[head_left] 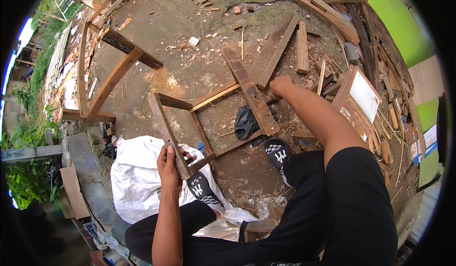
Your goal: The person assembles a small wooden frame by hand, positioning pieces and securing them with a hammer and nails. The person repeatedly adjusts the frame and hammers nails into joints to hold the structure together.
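Note:
A small wooden frame of nailed bars lies on the ground in front of me. My left hand is wrapped round the near end of its left bar. Across the right side runs a wider, weathered board, with dark stains and holes. My right hand is closed into a fist just right of that board, beside a thick plank; what it grips is mostly hidden under the fingers. A black plastic bag sits beneath the frame's right side.
White sacking spreads by my left foot. Another wooden frame stands at the far left. Scrap timber is heaped along the green wall on the right. Wood chips, sawdust and loose offcuts litter the ground.

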Demonstrator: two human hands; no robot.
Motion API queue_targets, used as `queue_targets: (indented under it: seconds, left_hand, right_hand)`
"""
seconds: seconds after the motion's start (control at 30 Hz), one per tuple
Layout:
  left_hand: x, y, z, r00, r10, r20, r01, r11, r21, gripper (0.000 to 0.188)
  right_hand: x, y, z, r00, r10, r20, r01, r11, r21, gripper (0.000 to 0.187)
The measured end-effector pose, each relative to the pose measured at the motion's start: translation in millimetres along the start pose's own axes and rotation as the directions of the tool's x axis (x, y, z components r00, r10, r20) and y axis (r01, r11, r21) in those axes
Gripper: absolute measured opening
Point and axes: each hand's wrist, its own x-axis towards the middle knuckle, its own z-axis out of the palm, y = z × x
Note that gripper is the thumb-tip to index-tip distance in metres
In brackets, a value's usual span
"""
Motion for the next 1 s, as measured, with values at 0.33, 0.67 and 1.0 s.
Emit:
queue_targets:
  seconds: [0.33, 0.67, 1.0]
  left_hand:
    - [11.5, -7.6, -5.1, 0.998, 0.015, 0.059, -0.015, 1.0, 0.002, 0.034]
    - [18.9, -4.2, -6.5, 0.997, 0.008, 0.073, 0.002, 0.991, -0.131, 0.034]
    - [28.7, -15.5, -18.4, 0.999, 0.038, 0.02, -0.04, 0.998, 0.058, 0.04]
  right_hand:
    - [-34.6, 65.2, 1.6, 0.993, 0.072, -0.098, -0.059, 0.989, 0.134, 0.031]
    - [-225.8, 101.2, -113.5, 0.654, 0.582, -0.483, 0.304, 0.383, 0.872, 0.051]
    - [-424.2, -47.9, -43.0, 0.39, 0.262, -0.883, 0.921, -0.106, 0.375, 0.035]
